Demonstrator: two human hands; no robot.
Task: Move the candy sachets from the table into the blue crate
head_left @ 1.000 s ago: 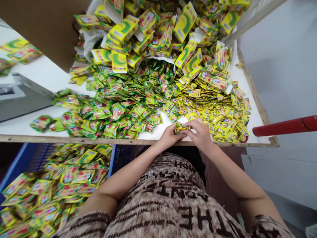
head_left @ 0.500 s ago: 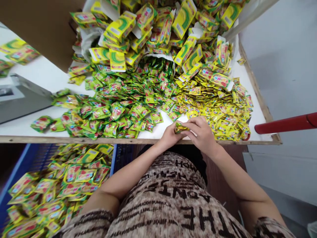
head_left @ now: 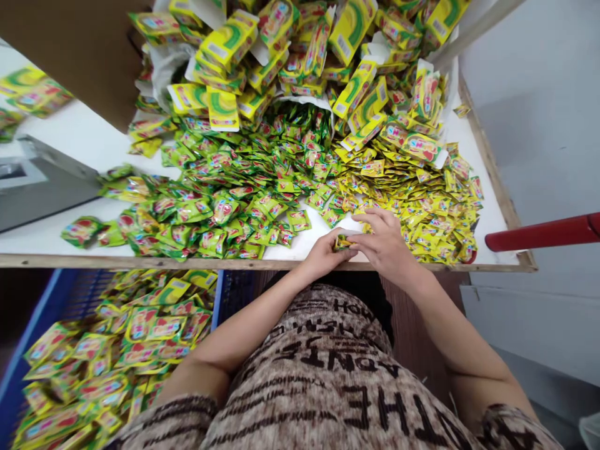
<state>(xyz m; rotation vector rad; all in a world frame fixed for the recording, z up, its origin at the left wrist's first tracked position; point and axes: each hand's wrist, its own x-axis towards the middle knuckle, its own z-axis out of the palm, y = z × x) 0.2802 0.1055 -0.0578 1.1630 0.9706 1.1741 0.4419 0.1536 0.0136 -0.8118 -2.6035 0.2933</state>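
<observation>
Reached farther onto the table (head_left: 300, 247) than a second ago with the right hand (head_left: 385, 245): fingers then curled at the stack (head_left: 344, 242), now half open and spread, tips resting on the near fringe of the yellow sachets (head_left: 422, 206), thumb tip touching the stack's right end. Left hand (head_left: 323, 256) closed round the stack's left end, fingers curled tight on it. Stack low over the table just inside the front edge, right of middle, between both hands. Green sachets (head_left: 220, 200) heaped left of the hands across the middle, meeting the yellow ones. Cartons (head_left: 225, 44) piled along the back edge. Grey machine (head_left: 37, 187) at the left edge. Red bar (head_left: 539, 232) off the front right corner. Below the front edge, at left, blue crate (head_left: 216, 300) full of packs (head_left: 103, 356).
</observation>
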